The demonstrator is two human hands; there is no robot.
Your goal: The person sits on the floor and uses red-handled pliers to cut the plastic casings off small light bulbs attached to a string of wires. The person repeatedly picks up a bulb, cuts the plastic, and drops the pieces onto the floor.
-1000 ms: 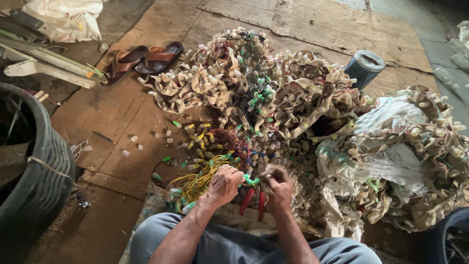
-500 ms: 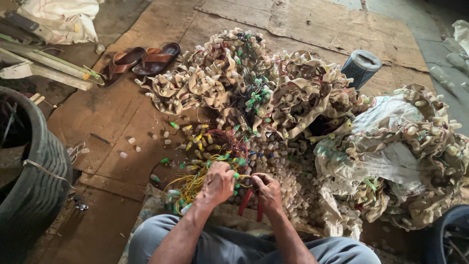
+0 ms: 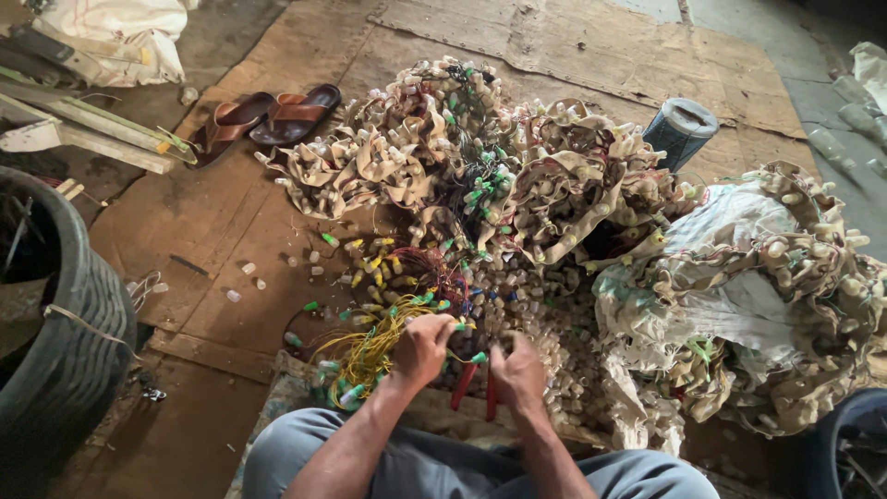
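My left hand [image 3: 423, 349] grips a bundle of yellow and green wires [image 3: 370, 344] with small capped ends, low in the middle of the view. Right beside it, my right hand [image 3: 519, 371] is closed on red-handled pliers [image 3: 469, 386], whose handles hang down between the hands. The two hands almost touch. Just beyond them lies a heap of small pale caps [image 3: 531, 300] and coloured wire ends. Behind that sprawls a big tangle of beige strips studded with small lamp holders [image 3: 443, 157].
A second beige tangle on a white sack [image 3: 767, 277] lies at right. A blue-grey roll [image 3: 679, 131] stands behind. Brown sandals [image 3: 268, 115] sit at upper left, a black tyre [image 3: 69, 342] at left, a dark tub [image 3: 845, 453] at lower right. Cardboard [image 3: 212, 231] covers the floor.
My hands have drawn closer together, the right hand with the pliers coming in toward the wire held by the left. The view has shifted slightly.
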